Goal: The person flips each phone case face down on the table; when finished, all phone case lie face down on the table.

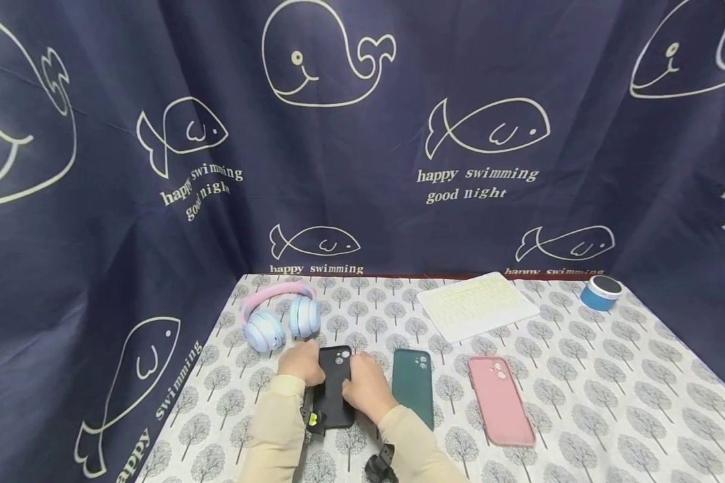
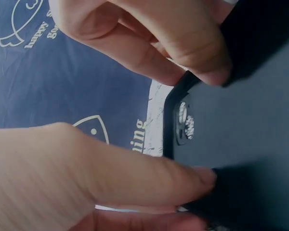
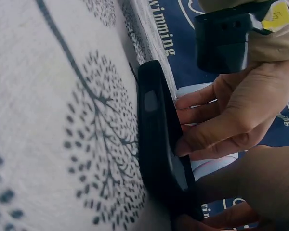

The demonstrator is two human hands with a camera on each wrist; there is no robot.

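Observation:
A black phone case (image 1: 336,389) lies on the patterned cloth, its back facing up and its camera cutouts at the far right corner. Along its left edge, my left hand (image 1: 302,363) pinches it, the thumb on the back and fingers at the side. My right hand (image 1: 369,388) pinches the opposite edge near the same end. In the left wrist view the cutouts of the case (image 2: 231,130) show a speckled pattern. The right wrist view shows the case side-on (image 3: 156,125), low against the cloth; the right hand's fingertips are partly hidden there.
Right of the hands lie a dark green phone case (image 1: 413,386) and a pink phone case (image 1: 502,402). Headphones (image 1: 304,316) sit behind the left hand. Farther back are a white keyboard (image 1: 477,305) and a blue round speaker (image 1: 599,295). A navy curtain (image 1: 368,201) hangs behind the table.

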